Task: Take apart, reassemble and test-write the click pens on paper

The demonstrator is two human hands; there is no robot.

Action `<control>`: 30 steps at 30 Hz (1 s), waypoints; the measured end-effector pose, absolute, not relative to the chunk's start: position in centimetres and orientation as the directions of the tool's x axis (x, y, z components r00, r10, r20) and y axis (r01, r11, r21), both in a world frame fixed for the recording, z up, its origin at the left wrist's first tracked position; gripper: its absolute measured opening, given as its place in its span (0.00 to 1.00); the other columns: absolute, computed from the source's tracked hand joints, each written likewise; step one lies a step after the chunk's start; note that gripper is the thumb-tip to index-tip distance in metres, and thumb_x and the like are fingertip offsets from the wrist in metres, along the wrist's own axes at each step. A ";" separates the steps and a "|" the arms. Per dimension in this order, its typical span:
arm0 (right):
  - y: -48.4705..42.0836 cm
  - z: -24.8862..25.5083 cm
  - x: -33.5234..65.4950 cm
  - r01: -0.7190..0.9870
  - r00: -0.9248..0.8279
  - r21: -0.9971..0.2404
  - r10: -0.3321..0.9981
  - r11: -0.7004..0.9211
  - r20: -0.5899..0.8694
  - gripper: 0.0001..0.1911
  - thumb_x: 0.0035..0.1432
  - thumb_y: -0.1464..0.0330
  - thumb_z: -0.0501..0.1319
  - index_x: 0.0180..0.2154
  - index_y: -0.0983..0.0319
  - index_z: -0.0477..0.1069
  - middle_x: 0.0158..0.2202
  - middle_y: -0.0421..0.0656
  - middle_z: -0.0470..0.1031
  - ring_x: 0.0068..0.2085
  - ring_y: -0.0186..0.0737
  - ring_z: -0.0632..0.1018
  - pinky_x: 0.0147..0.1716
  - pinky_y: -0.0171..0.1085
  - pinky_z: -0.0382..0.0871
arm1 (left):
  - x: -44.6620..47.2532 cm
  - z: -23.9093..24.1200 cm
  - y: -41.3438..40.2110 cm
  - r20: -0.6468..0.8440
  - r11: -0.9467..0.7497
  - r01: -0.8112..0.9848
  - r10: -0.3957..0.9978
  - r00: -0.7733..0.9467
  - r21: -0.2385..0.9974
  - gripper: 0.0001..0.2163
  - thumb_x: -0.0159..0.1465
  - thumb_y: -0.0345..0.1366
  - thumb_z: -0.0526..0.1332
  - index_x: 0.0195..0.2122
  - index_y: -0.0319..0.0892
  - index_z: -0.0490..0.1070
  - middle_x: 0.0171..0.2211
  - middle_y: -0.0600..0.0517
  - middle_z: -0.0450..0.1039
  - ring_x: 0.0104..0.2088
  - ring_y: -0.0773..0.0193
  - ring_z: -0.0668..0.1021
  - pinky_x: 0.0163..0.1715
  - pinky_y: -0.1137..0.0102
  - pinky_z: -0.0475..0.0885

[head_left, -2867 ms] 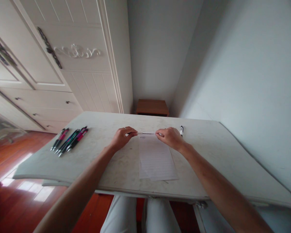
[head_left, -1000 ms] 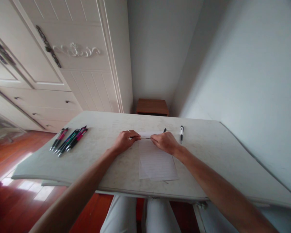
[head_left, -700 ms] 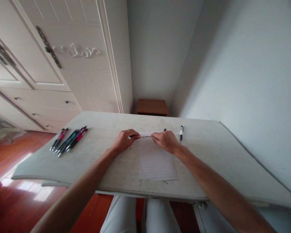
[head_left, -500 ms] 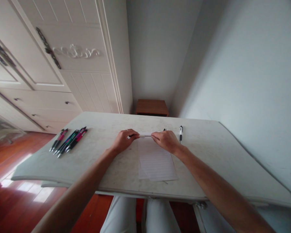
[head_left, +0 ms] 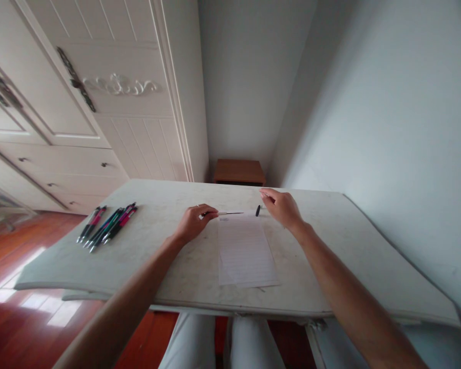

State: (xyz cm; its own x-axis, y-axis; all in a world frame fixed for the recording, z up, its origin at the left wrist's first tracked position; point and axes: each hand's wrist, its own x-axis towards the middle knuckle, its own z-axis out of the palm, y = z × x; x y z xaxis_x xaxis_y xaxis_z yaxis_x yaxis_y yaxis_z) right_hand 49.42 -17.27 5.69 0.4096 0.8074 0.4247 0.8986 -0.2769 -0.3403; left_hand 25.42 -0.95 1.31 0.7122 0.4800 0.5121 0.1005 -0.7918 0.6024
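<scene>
Paper point(head_left: 246, 251), pale and ruled with fine lines, lies flat on a table point(head_left: 361, 246) and serves as the landmark here. Just above its top edge, the left hand point(head_left: 194, 221) grips a pen point(head_left: 223, 213) between thumb and fingers, with the white, smooth barrel held level and a thin dark refill point(head_left: 236, 212) jutting from it to the right. What has just changed is the right hand point(head_left: 284, 207): it has let go of the refill's far end and moved up and away, beyond the paper's upper right corner. Its fingers are curled close to the thumb; whether anything is pinched between them cannot be told. The pen now depends on the left hand alone, and the two-handed work on it seems interrupted, with the refill bare. A small, rounded black piece point(head_left: 258, 210), perhaps a pen part, shows fully near the paper's upper right corner. Well left of the paper sits a loose bunch of pens point(head_left: 120, 223), slim and cylindrical, in black, magenta and green with shiny silver tips. The tabletop around the paper is whitish, scuffed and faintly stained.
</scene>
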 end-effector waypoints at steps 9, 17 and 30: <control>-16.7 3.9 52.3 0.904 0.377 -0.353 0.843 -0.243 0.384 0.17 0.61 0.71 0.54 0.46 0.62 0.78 0.44 0.48 0.80 0.43 0.42 0.78 0.46 0.38 0.70 | 25.5 1.2 -0.8 0.506 -0.787 0.115 0.493 0.708 0.606 0.10 0.64 0.42 0.61 0.34 0.44 0.79 0.33 0.51 0.81 0.31 0.63 0.79 0.37 0.69 0.74; -16.6 3.8 52.2 0.907 0.177 -0.420 0.889 0.019 0.423 0.23 0.50 0.79 0.55 0.46 0.63 0.78 0.41 0.46 0.75 0.37 0.37 0.75 0.42 0.37 0.69 | 25.5 1.1 -0.6 0.485 -0.777 0.127 0.502 0.716 0.617 0.09 0.64 0.40 0.61 0.34 0.43 0.79 0.33 0.51 0.81 0.32 0.63 0.79 0.37 0.69 0.73; -16.7 4.1 51.7 0.894 0.047 -0.431 0.930 0.124 0.365 0.08 0.54 0.73 0.62 0.35 0.62 0.79 0.32 0.44 0.77 0.30 0.36 0.74 0.33 0.35 0.67 | 25.4 1.5 -0.8 0.461 -0.749 0.145 0.534 0.709 0.646 0.09 0.63 0.41 0.61 0.33 0.44 0.79 0.33 0.51 0.81 0.32 0.62 0.79 0.39 0.67 0.73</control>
State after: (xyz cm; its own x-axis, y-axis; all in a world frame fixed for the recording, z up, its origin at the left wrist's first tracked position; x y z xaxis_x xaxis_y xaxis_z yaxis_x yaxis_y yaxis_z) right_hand 51.71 -16.74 4.08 0.0466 0.9299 0.3648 0.8936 0.1244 -0.4313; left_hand 25.43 -0.79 1.46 0.7087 0.5343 0.4607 0.1448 -0.7492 0.6463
